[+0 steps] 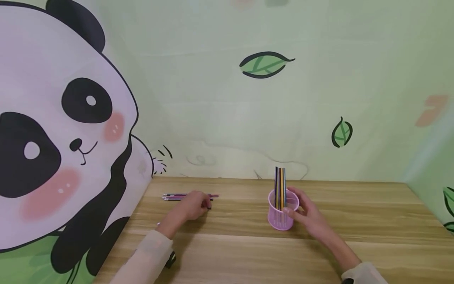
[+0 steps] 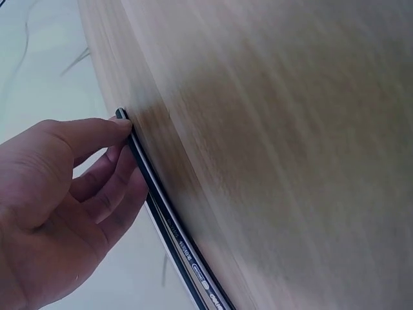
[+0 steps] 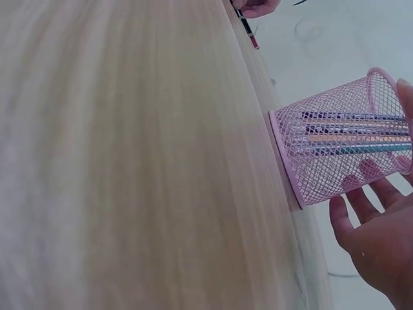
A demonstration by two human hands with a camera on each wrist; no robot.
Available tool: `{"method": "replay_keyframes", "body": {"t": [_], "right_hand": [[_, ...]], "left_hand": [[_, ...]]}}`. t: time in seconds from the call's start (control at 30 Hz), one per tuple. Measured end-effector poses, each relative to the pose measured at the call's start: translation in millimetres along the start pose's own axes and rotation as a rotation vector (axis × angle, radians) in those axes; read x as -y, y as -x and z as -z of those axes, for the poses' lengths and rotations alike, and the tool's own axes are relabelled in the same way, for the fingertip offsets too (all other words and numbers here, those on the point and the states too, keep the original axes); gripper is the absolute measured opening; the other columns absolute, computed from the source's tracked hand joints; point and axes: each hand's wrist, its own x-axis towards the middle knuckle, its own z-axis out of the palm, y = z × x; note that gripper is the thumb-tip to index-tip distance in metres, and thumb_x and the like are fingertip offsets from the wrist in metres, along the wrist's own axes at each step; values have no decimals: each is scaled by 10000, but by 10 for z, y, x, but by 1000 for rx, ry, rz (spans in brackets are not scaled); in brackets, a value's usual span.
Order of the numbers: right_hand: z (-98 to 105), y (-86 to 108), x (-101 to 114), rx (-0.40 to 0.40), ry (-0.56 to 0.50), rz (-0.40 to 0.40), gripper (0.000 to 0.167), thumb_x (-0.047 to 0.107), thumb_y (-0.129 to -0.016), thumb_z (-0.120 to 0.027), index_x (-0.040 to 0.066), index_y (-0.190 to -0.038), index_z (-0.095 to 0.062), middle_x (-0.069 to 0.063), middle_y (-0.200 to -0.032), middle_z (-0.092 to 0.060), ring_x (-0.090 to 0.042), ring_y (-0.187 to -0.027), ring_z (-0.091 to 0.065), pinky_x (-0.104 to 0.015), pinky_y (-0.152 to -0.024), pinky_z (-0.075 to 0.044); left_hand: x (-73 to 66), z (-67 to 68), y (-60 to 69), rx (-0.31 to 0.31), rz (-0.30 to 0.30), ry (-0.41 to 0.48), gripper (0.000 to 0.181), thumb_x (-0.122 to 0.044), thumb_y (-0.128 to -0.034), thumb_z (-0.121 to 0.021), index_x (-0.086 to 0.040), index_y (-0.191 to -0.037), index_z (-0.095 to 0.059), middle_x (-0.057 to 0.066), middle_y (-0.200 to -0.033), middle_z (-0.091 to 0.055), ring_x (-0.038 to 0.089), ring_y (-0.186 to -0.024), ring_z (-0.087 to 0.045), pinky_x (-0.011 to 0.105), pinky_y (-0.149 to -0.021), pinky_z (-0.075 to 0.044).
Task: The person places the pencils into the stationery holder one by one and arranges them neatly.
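At the left of the table in the head view, my left hand reaches over several pencils lying side by side. Its thumb and fingers pinch the end of a dark pencil in the left wrist view, with another pencil close alongside. My right hand holds a pink mesh pencil holder by its right side, thumb near the rim and fingers around the back. The holder stands upright on the table. Several striped pencils stand in it, their lower parts visible through the mesh.
The wooden table meets a pale green wall printed with a panda and leaves. A small white tip shows beside my left forearm; the rest of it is hidden.
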Motion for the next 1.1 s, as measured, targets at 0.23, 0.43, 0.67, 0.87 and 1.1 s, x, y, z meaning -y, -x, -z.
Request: {"method": "replay_keyframes", "body": {"t": [0.23, 0.43, 0.67, 0.87, 1.1], "right_hand": [[-14, 0, 12, 1, -9, -5, 717, 149, -1019, -728, 84, -1621, -343, -256, -1645, -375, -467, -1507, -355, -619, -1165, -349], [-31, -3, 16, 7, -28, 0, 709, 141, -1021, -724, 86, -1619, -348, -243, -1630, -408, -436, -1495, -384, -601, -1170, -346], [-19, 5, -6, -4, -10, -3, 711, 139, -1026, -716, 58, -1620, -334, -239, -1629, -412, -432, -1497, -382, -554, -1185, -353], [-12, 7, -5, -5, -7, 2, 708, 141, -1027, -715, 58, -1620, -337, -241, -1634, -402, -440, -1487, -391, -528, -1166, -382], [-25, -19, -29, -5, -27, 4, 705, 127, -1025, -715, 65, -1619, -341, -254, -1644, -379, -439, -1480, -389, -324, -1118, -443]], "left_hand": [[5, 34, 6, 33, 14, 16, 156, 38, -929, -709, -113, -938, -748, 38, -940, -715, 160, -858, -602, 362, -820, -562], [0, 52, 30, 72, 27, -2, 137, 22, -944, -727, -107, -983, -748, 28, -971, -706, 146, -858, -596, 354, -810, -565], [-37, 106, 23, 22, -31, 32, 123, 27, -931, -735, -84, -983, -731, 13, -936, -689, 155, -871, -611, 367, -825, -569], [-163, 253, 5, -67, -108, 122, 74, -13, -966, -730, -68, -1015, -722, -14, -915, -684, 124, -857, -626, 341, -792, -575], [-536, 520, 72, -152, -200, 279, 99, -97, -1023, -711, -92, -1121, -726, -39, -981, -699, 110, -920, -657, 317, -824, -590]]}}
